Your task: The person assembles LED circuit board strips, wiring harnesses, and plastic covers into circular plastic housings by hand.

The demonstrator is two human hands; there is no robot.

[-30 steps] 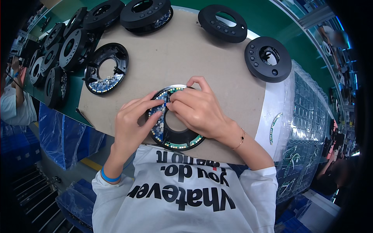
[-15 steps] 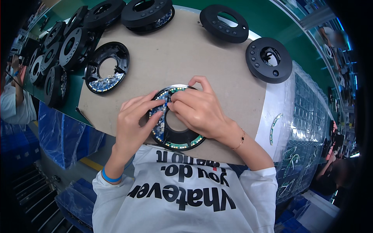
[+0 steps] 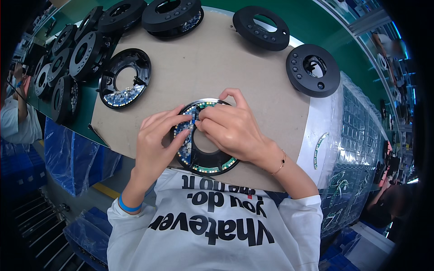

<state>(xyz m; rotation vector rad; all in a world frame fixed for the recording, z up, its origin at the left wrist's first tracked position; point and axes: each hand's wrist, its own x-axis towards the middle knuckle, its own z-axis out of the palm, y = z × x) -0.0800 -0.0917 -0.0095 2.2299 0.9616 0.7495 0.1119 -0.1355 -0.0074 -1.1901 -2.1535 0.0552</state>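
Observation:
In front of me a round black ring-shaped housing [image 3: 212, 159] lies on the table, its inside facing up. A blue circuit board [image 3: 186, 147] fills its left side, and curved green LED strips [image 3: 209, 170] follow the rim. My left hand [image 3: 156, 133] holds the left side of the housing, its index finger and thumb tips on the board. My right hand [image 3: 233, 124] is closed in a pinch over the upper part of the ring, by the board's straight edge. Whatever sits between those fingertips is hidden.
Another open housing with a board [image 3: 123, 96] lies at the left. Closed black ring units [image 3: 313, 70] stand at the far right, far side and far left. A loose curved LED strip [image 3: 321, 150] lies on white sheet at right, beside clear plastic trays [image 3: 357, 131]. Blue bins [image 3: 74, 156] stand below left.

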